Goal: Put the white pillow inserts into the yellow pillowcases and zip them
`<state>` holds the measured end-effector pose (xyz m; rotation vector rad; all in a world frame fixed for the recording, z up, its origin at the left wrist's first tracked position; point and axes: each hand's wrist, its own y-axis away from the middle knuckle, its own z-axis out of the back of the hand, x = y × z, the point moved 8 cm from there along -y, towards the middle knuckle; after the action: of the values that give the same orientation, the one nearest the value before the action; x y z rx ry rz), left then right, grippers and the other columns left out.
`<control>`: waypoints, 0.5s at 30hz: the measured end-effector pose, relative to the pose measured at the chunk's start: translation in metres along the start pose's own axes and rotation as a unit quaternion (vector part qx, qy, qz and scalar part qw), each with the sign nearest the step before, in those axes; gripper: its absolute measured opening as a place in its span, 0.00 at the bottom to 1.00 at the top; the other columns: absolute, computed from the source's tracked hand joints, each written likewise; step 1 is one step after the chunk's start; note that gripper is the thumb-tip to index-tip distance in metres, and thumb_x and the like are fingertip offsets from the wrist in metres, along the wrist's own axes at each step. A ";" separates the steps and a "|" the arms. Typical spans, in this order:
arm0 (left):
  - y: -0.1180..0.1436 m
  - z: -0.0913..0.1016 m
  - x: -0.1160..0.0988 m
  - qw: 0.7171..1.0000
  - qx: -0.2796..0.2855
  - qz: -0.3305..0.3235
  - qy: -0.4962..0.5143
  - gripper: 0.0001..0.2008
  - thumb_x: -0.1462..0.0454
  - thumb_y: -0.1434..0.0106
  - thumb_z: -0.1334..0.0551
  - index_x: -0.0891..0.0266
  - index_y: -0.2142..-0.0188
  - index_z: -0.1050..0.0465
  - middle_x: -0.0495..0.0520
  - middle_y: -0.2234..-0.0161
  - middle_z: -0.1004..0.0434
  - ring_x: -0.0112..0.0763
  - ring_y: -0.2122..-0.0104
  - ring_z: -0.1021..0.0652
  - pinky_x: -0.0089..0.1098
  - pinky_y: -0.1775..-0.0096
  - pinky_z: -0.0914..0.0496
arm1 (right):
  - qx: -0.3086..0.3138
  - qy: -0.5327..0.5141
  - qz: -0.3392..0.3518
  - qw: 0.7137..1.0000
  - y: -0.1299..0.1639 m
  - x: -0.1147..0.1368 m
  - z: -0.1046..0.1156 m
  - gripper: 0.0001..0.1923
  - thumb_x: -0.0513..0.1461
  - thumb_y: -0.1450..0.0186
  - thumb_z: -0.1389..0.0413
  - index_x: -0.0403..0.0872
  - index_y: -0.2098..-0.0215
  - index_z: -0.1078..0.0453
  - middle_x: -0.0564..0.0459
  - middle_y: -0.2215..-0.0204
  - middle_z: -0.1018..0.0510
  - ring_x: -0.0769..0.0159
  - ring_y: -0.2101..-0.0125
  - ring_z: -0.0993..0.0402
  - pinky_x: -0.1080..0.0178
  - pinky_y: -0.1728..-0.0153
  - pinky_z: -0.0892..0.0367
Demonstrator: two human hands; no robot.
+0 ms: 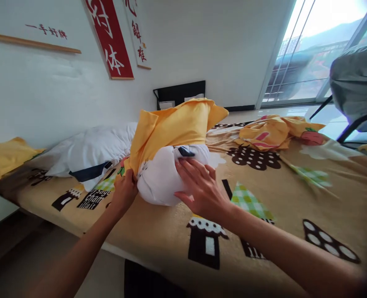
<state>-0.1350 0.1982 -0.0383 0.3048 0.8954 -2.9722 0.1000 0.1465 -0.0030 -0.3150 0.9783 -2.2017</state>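
A white pillow [158, 182] lies on the bed in front of me, partly inside a yellow pillowcase [177, 124]. Its near end bulges out of the case, and a dark blue label [185, 152] shows on it. My left hand [126, 189] is closed on the pillowcase's edge at the pillow's left side. Flat against the white end of the pillow rests my right hand [198, 182], its fingers stretched out close to the label. The far part of the pillow is hidden within the yellow cloth.
Another white pillow [90, 149] lies at the left by the wall, near a yellow pillow [6, 159]. A crumpled yellow printed cloth [267, 132] is on the right of the tan patterned bedspread [289, 198]. A grey chair [357, 78] stands beyond the bed near the window.
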 end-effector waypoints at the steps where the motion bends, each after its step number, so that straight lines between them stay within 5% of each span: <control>1: -0.001 0.000 -0.002 1.000 0.004 -0.006 0.002 0.05 0.67 0.44 0.47 0.57 0.70 0.46 0.51 0.77 0.31 0.37 0.74 0.26 0.29 0.75 0.39 | 0.027 -0.025 0.013 0.999 -0.006 0.002 -0.004 0.31 0.48 0.34 0.50 0.40 0.37 0.46 0.41 0.42 0.35 0.55 0.42 0.44 0.55 0.45 0.52; 6: 0.002 -0.006 0.001 0.999 -0.012 -0.046 0.011 0.06 0.68 0.45 0.47 0.57 0.70 0.46 0.51 0.77 0.31 0.38 0.74 0.26 0.29 0.75 0.38 | 0.156 -0.049 0.058 0.985 -0.043 0.011 -0.032 0.20 0.44 0.35 0.50 0.38 0.52 0.32 0.41 0.57 0.25 0.57 0.55 0.34 0.55 0.50 0.46; 10: 0.012 -0.009 0.006 0.996 -0.043 -0.080 0.009 0.08 0.70 0.46 0.47 0.58 0.66 0.42 0.52 0.75 0.29 0.39 0.71 0.25 0.31 0.73 0.35 | 0.199 0.013 0.034 0.979 -0.066 0.007 -0.066 0.19 0.43 0.37 0.51 0.36 0.62 0.26 0.38 0.62 0.23 0.53 0.55 0.33 0.55 0.50 0.45; 15: 0.027 -0.004 -0.006 0.980 -0.120 -0.158 0.005 0.12 0.70 0.43 0.49 0.63 0.59 0.38 0.60 0.67 0.26 0.40 0.65 0.24 0.35 0.66 0.31 | 0.218 0.045 -0.078 0.972 -0.080 -0.014 -0.094 0.20 0.41 0.38 0.52 0.40 0.55 0.25 0.39 0.56 0.23 0.51 0.51 0.31 0.56 0.48 0.44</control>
<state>-0.1261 0.1776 -0.0555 0.1858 1.4101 -3.0893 0.0261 0.2459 -0.0092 -0.0887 0.5025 -2.5183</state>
